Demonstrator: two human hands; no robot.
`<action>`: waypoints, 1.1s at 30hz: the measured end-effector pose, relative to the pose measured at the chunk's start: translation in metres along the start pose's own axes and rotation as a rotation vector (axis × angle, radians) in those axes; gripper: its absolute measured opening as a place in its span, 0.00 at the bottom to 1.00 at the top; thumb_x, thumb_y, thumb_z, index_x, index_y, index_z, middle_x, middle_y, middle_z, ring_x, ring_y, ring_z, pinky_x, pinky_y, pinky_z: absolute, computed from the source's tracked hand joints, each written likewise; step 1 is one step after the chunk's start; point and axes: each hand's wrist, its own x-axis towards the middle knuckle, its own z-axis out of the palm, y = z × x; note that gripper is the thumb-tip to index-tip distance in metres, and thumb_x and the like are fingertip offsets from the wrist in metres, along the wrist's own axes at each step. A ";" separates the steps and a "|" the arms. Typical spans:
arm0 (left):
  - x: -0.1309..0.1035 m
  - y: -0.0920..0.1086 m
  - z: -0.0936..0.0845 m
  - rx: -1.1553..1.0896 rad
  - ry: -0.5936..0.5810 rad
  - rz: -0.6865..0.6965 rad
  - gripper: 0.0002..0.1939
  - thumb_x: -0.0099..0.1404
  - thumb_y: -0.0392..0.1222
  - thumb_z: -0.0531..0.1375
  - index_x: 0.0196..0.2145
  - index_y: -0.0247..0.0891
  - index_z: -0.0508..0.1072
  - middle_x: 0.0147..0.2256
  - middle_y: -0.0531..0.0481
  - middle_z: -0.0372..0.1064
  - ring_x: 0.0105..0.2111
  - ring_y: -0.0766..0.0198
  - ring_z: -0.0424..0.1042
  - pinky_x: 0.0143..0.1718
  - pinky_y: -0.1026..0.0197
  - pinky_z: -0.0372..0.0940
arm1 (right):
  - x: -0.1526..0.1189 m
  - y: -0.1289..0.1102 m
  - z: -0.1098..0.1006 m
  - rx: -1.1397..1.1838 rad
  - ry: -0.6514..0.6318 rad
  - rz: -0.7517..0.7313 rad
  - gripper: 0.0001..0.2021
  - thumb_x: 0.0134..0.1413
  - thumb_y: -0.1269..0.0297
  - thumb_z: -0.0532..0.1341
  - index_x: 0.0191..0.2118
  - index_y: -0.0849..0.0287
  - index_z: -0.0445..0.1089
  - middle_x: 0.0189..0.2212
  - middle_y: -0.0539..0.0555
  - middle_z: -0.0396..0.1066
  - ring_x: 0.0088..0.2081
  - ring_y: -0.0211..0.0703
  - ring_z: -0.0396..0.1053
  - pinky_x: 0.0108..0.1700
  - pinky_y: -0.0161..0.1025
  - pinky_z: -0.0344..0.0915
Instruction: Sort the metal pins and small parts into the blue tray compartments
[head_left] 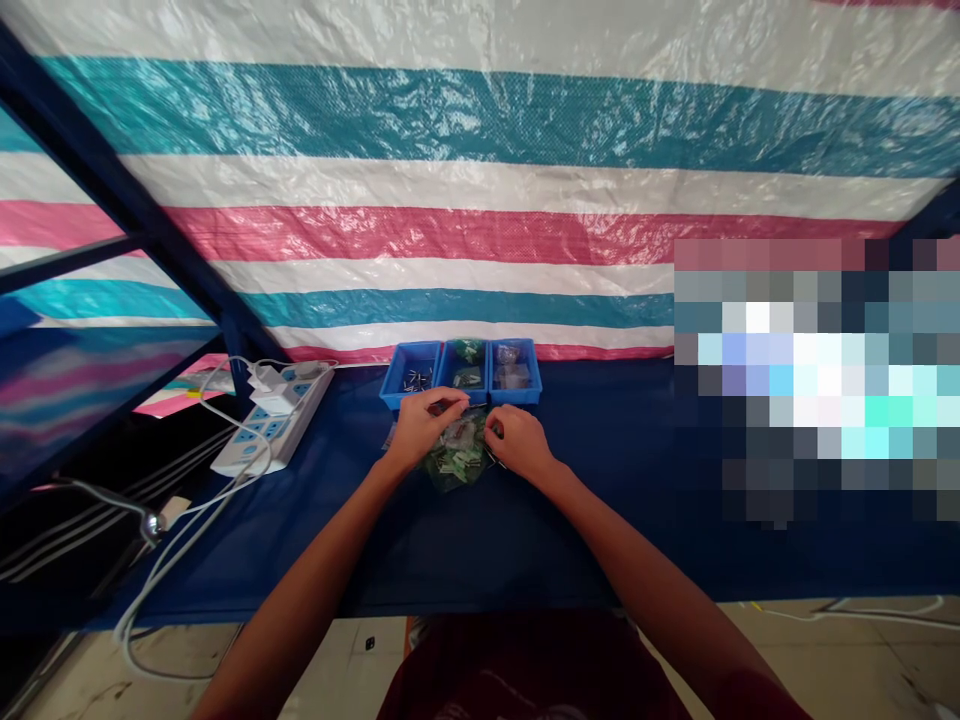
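My left hand (421,428) is closed in a pinch, thumb and forefinger together just in front of the blue bins. A thin sliver shows by its fingertips, too small to name. Close beside it, my right hand (519,440) has its fingers curled and pressed together; whatever is in them is hidden. Between and below the hands lies a green, partly clear plastic bag (456,466) with small pale and metallic pieces in or on it. A few thin metal pieces (495,461) lie by the right fingers.
Three blue bins stand in a row: a left bin (390,385) with small metal pins, a middle bin (466,397) with green bagged parts, a right bin (517,397) with clear bags. A white power strip (259,450) with cables sits left on the dark blue table (480,565). Striped sheeting (480,235) hangs behind.
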 end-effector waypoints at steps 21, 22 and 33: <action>0.003 -0.005 -0.001 0.048 -0.118 0.013 0.18 0.64 0.55 0.59 0.39 0.39 0.79 0.38 0.44 0.77 0.37 0.57 0.75 0.27 0.63 0.68 | 0.004 0.003 -0.003 0.826 0.131 0.068 0.09 0.52 0.61 0.60 0.39 0.56 0.68 0.28 0.48 0.74 0.20 0.38 0.69 0.25 0.35 0.64; 0.003 -0.005 -0.001 0.046 -0.124 0.016 0.17 0.63 0.54 0.59 0.38 0.38 0.79 0.38 0.44 0.77 0.36 0.57 0.75 0.27 0.63 0.68 | 0.004 0.002 -0.004 0.817 0.121 0.071 0.10 0.52 0.61 0.59 0.41 0.56 0.68 0.28 0.48 0.75 0.20 0.37 0.69 0.25 0.34 0.63; 0.004 -0.003 -0.001 0.043 -0.105 -0.010 0.16 0.63 0.54 0.58 0.34 0.37 0.76 0.31 0.47 0.75 0.25 0.64 0.71 0.24 0.64 0.66 | 0.005 0.005 -0.001 0.790 0.182 0.093 0.10 0.51 0.59 0.61 0.39 0.57 0.70 0.31 0.51 0.74 0.24 0.38 0.71 0.28 0.35 0.66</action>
